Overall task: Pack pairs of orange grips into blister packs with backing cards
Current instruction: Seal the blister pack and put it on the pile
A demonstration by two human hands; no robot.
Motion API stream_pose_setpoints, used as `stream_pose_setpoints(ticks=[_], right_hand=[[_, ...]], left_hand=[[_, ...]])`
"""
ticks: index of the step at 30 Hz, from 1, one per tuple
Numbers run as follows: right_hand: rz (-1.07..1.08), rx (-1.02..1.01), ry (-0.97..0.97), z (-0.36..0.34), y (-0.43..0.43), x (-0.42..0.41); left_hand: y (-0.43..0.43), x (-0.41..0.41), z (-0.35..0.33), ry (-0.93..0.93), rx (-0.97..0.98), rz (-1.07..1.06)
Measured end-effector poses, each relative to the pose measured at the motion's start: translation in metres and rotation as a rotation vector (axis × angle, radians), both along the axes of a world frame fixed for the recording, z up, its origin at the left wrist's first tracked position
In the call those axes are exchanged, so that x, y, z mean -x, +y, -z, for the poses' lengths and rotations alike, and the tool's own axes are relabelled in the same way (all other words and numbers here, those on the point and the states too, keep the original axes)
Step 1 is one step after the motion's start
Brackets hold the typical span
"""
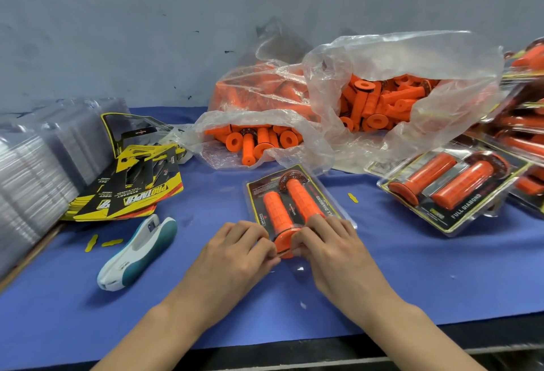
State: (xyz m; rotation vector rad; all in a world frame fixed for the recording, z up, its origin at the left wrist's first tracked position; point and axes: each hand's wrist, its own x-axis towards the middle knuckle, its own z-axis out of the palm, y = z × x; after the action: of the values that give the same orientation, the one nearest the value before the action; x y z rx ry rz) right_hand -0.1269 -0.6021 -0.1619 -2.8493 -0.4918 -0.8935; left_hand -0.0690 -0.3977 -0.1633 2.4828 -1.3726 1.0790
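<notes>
The left grip [235,250] and the right grip [332,250] sit side by side. Both have their fingers curled down on the near end of 1 blister pack [322,198], and they pinch it there. The pack lies flat on the blue desk [412,267] and points away from the 2 grips. Inside it, the left orange handle [275,211] and the right orange handle [300,197] lie next to each other on a black and yellow backing card [259,191]. The round end of the left orange handle is right between the fingertips of both grips. Close to the left of the left grip, a white and teal hand tool [138,253] lies on the desk. Past that tool is a messy pile of yellow and black cards [132,194], and farther left is a tall stack of clear shells [35,170]. Straight ahead of the grips, past the pack, a front bag [259,141] and a big back bag [382,100] are see-through and full of loose orange handles. Well off to the right of the right grip is a heap of full packs [447,185]. A tiny yellow scrap [352,197] lies just right of the pack.
</notes>
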Motion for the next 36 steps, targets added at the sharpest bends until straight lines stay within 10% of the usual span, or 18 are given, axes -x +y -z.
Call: stream_pose_setpoints(ticks=[11,25,36], right_hand=[[-0.249,-0.028,0.079,-0.003,-0.020,0.003],[0.020,0.071,-0.019,-0.006,-0.048,0.006],[0.247,-0.265,0.217,-0.010,-0.108,0.014]], left_hand=[[-0.004,-0.003,0.000,0.153,-0.072,0.093],[-0.005,-0.003,-0.011,0.145,-0.075,-0.014],[0.060,-0.023,-0.015,0.306,-0.078,-0.199]])
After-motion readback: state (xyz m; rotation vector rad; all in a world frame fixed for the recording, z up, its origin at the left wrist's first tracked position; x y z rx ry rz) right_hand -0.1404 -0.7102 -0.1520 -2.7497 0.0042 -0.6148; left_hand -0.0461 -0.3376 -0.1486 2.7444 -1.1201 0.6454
